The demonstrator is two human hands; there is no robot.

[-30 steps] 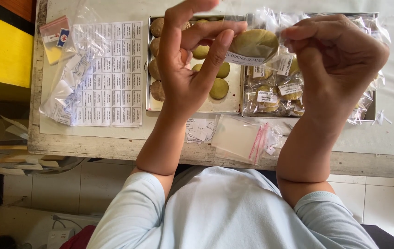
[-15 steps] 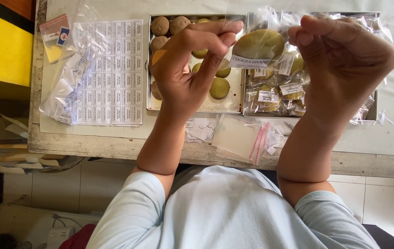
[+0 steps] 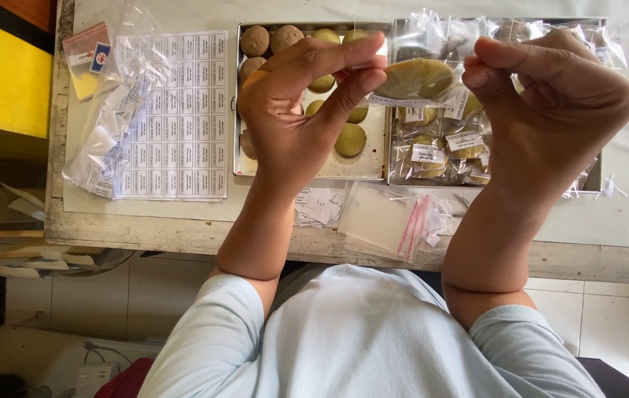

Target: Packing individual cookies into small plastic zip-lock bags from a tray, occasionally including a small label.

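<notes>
A green cookie in a clear bag (image 3: 415,78) hangs in the air between both hands, above the two trays. My left hand (image 3: 301,110) pinches the bag's left end with thumb and fingers. My right hand (image 3: 554,110) pinches its right end. A white label runs along the bag's lower edge. Under my left hand lies a metal tray (image 3: 373,171) with loose green and brown cookies (image 3: 350,139). Under my right hand a second tray (image 3: 593,171) holds several bagged, labelled cookies (image 3: 432,153).
A sheet of white stickers (image 3: 182,110) lies left of the trays, with a bag of small packets (image 3: 105,140) on it. Empty clear bags with red strips (image 3: 392,220) sit at the table's front edge (image 3: 182,239). A yellow surface (image 3: 1,77) is at far left.
My left hand's fingers have curled down and closed on the bag's left end. The bagged cookie has stayed between the hands, shifting slightly.
</notes>
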